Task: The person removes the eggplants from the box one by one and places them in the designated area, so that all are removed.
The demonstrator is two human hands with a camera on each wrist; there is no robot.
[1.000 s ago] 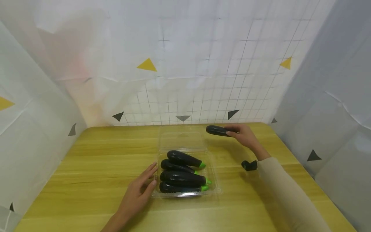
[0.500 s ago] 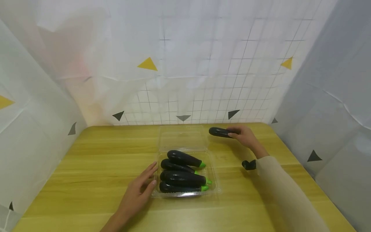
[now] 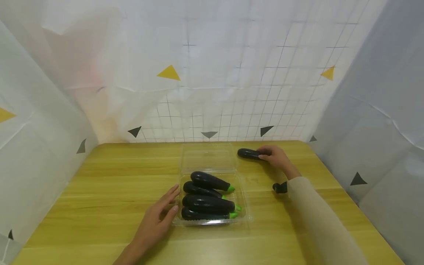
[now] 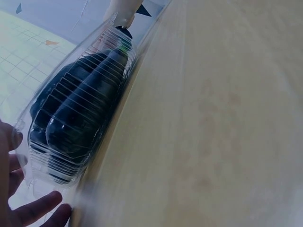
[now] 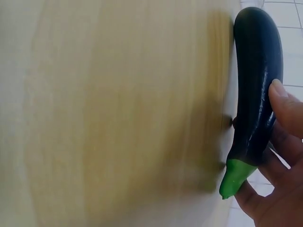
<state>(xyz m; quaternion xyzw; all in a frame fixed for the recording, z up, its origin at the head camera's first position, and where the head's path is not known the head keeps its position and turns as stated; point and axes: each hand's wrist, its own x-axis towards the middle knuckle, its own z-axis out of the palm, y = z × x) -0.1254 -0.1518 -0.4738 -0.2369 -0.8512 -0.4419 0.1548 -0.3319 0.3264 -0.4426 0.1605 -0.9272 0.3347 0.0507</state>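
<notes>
A clear plastic clamshell tray (image 3: 244, 217) lies open on the wooden table (image 3: 99, 184), holding several dark eggplants (image 3: 207, 203) with green stems. My left hand (image 3: 159, 217) rests flat with straight fingers against the tray's left edge; its fingertips (image 4: 33, 210) show beside the tray wall (image 4: 57, 161). My right hand (image 3: 275, 156) grips one more eggplant (image 3: 248, 153) at the table's far right, low over the wood. In the right wrist view that eggplant (image 5: 255, 94) lies between thumb and fingers (image 5: 284, 109), green stem toward the palm.
The tray's open lid (image 3: 208, 158) lies flat behind it. White sheets with a grid and triangles wall the table on three sides. A black wrist-camera mount (image 3: 279, 187) sits under my right sleeve.
My right hand has lowered the eggplant toward the table at the far right. The left hand and tray have stayed put.
</notes>
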